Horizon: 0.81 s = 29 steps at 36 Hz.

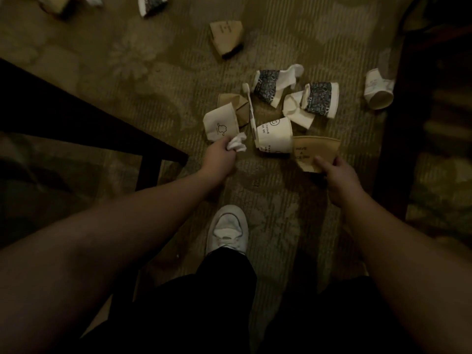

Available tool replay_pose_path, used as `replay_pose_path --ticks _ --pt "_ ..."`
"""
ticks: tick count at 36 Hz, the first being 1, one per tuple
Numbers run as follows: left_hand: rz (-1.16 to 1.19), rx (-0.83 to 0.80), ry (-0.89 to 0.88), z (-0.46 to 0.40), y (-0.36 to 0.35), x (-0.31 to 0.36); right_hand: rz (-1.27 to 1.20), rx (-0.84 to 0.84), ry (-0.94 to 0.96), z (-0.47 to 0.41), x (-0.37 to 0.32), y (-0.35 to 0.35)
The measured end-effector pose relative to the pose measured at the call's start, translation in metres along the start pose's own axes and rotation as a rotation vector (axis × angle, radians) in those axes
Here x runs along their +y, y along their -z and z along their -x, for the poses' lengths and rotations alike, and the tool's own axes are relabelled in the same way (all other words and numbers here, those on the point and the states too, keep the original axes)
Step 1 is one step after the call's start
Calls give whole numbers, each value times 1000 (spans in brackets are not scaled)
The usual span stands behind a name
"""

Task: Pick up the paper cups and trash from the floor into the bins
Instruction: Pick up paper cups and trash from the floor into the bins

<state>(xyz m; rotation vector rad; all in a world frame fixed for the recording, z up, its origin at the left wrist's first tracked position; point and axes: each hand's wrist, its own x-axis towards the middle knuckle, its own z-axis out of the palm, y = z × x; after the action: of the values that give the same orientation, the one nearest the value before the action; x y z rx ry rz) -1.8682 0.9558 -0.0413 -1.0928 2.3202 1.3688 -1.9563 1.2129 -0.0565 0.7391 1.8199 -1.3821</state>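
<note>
Crushed paper cups lie in a heap on the carpet ahead of me. My left hand (pixel 219 155) is shut on a crumpled white tissue (pixel 237 145), right beside a white cup with a small drawing (pixel 221 122). My right hand (pixel 337 176) grips a flattened brown cup (pixel 315 152) by its near edge. Between my hands lies a white cup with a smiley (pixel 275 135). A white toothbrush (pixel 250 109) rests across the heap. Two cups with dark patterned bands (pixel 268 85) (pixel 319 98) and another brown cup (pixel 238 106) lie behind. No bin is in view.
A dark table edge and leg (pixel 150 164) stand at my left, dark furniture (pixel 408 123) at my right. More cups lie farther off: a brown one (pixel 226 38), a white one (pixel 378 89), and others along the top edge. My white shoe (pixel 227 228) is below the heap.
</note>
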Motion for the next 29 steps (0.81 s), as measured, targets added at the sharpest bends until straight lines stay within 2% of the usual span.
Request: replay_pose_path --ticks 2,6,13,19,25,29 --pt "93 15 88 -4 6 0 -72 -9 2 4 0 1" --pt "122 14 197 -12 17 2 -125 -65 16 9 -11 -9" --pt "161 11 227 -26 25 3 105 -150 74 -9 -43 -51" --pt "208 119 179 -35 27 2 397 -100 188 -21 -54 -87" --pt "69 218 194 -56 23 6 528 15 266 -26 -53 -94" --pt "-11 216 223 -70 25 6 562 65 311 -29 -49 -99"
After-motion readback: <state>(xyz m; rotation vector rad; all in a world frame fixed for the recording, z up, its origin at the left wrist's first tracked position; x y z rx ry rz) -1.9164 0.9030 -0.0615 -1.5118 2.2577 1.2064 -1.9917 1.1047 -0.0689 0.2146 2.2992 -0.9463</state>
